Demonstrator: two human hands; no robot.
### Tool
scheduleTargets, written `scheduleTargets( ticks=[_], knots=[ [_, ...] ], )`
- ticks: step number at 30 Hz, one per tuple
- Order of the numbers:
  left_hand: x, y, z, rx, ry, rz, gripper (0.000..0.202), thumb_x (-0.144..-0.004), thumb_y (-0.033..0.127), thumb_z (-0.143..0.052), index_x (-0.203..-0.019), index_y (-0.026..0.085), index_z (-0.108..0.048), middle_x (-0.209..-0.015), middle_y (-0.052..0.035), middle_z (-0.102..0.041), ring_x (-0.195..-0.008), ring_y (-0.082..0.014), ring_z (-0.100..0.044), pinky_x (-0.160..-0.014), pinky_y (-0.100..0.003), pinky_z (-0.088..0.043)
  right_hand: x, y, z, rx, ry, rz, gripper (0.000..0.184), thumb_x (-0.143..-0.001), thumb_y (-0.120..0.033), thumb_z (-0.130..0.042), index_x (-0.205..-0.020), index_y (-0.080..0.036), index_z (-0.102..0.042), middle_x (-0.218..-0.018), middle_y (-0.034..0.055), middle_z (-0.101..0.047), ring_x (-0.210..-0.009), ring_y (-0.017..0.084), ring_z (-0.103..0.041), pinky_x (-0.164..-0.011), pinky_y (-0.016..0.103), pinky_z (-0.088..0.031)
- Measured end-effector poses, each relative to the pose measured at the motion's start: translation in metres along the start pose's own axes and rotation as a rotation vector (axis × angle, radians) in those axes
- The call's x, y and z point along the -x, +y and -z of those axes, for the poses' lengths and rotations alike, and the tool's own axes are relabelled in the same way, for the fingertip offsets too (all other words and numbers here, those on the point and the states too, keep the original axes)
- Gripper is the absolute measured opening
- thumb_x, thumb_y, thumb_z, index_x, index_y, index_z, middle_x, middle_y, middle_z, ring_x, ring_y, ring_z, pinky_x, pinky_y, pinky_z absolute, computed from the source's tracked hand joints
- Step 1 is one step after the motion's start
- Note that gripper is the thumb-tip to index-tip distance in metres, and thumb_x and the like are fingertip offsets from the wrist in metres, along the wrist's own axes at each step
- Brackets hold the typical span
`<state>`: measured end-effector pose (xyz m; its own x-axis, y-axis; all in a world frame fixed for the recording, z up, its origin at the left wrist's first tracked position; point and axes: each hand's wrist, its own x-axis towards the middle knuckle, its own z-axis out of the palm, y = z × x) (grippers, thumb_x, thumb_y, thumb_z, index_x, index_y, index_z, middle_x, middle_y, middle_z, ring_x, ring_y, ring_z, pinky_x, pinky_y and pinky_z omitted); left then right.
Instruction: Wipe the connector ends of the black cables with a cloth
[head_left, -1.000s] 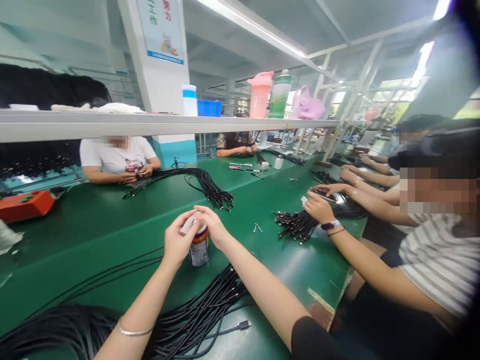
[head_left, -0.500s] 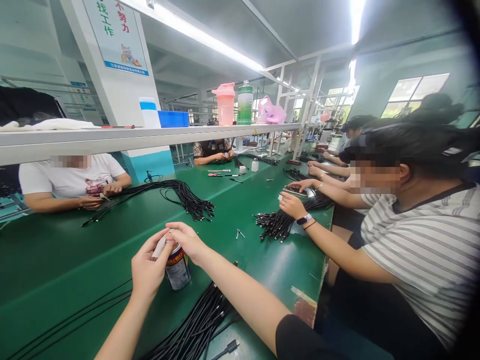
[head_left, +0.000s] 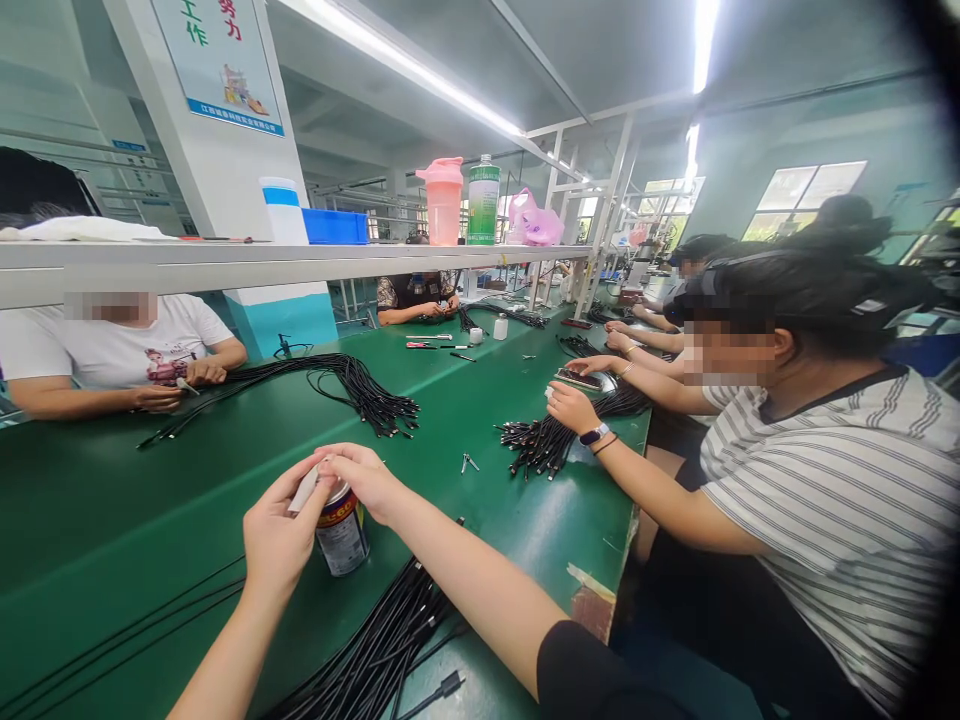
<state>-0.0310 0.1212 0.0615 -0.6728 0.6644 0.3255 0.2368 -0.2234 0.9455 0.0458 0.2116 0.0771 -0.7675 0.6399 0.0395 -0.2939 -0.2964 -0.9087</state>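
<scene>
A small labelled can (head_left: 342, 535) stands upright on the green table (head_left: 112, 500) in front of me. My left hand (head_left: 279, 535) is curled beside the can and pinches a pale flat strip (head_left: 304, 490) over its top. My right hand (head_left: 365, 477) is closed over the can's rim from the right, fingertips meeting the strip. A bundle of black cables (head_left: 375, 650) lies under my right forearm.
A person in a striped shirt (head_left: 840, 520) sits close on my right, hands at a cable bundle (head_left: 544, 440). Across the table another person (head_left: 112, 345) works on long black cables (head_left: 352, 385). A shelf (head_left: 300, 260) carries bottles and a blue bin. Small metal parts (head_left: 469, 462) lie loose.
The view has swung to the right and tilted up, so the can and my hands sit lower left. My hands stay on the can's top with the strip.
</scene>
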Motion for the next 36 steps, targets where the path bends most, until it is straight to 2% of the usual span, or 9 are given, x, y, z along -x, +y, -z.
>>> scheduleTargets(
  ticks=[4,10,17,25,36],
  knots=[
    [-0.0006,-0.0003,-0.0007,0.015,0.009,0.004,0.061,-0.064,0.055,-0.077,-0.112,0.019,-0.068,-0.114,-0.0107,-0.067,-0.104,-0.0302,-0.063,-0.102,-0.053,-0.047,0.0002,0.0013,0.0007,-0.013,0.0,0.019,0.038,-0.058,-0.034,-0.077,-0.091,-0.018,-0.065,-0.076,-0.0009,-0.062,-0.07,0.012,-0.056,-0.068,0.025,-0.042],
    [-0.0002,0.002,-0.0023,0.025,0.004,-0.023,0.057,-0.065,0.052,-0.077,-0.111,0.018,-0.068,-0.115,-0.01,-0.067,-0.106,-0.0281,-0.063,-0.1,-0.046,-0.051,-0.0002,0.0036,0.0024,-0.057,-0.003,0.019,0.037,-0.058,-0.032,-0.076,-0.09,-0.017,-0.068,-0.077,-0.0001,-0.064,-0.07,0.012,-0.057,-0.067,0.025,-0.043],
    [-0.0007,0.0001,-0.0024,0.021,0.013,-0.033,0.057,-0.066,0.051,-0.077,-0.111,0.018,-0.068,-0.115,-0.0105,-0.067,-0.107,-0.0301,-0.063,-0.101,-0.052,-0.049,-0.003,0.0073,0.0038,-0.1,-0.005,0.003,0.037,-0.057,-0.03,-0.077,-0.091,-0.017,-0.068,-0.077,-0.0003,-0.065,-0.068,0.012,-0.057,-0.067,0.024,-0.044],
    [0.0,0.003,-0.0046,0.029,0.022,-0.041,0.055,-0.065,0.05,-0.077,-0.109,0.017,-0.069,-0.113,-0.0106,-0.068,-0.105,-0.0278,-0.064,-0.098,-0.044,-0.053,-0.005,0.0084,0.0054,-0.118,-0.022,-0.017,0.039,-0.056,-0.03,-0.078,-0.091,-0.017,-0.067,-0.076,-0.001,-0.065,-0.067,0.011,-0.058,-0.068,0.024,-0.044],
    [0.0004,0.0045,-0.0021,0.011,0.012,-0.035,0.057,-0.063,0.051,-0.078,-0.109,0.019,-0.07,-0.112,-0.0096,-0.069,-0.103,-0.0274,-0.065,-0.096,-0.043,-0.055,-0.0025,0.0074,0.0066,-0.101,-0.028,-0.006,0.041,-0.056,-0.033,-0.081,-0.092,-0.016,-0.069,-0.077,0.0011,-0.067,-0.068,0.012,-0.06,-0.07,0.026,-0.047]
  ],
)
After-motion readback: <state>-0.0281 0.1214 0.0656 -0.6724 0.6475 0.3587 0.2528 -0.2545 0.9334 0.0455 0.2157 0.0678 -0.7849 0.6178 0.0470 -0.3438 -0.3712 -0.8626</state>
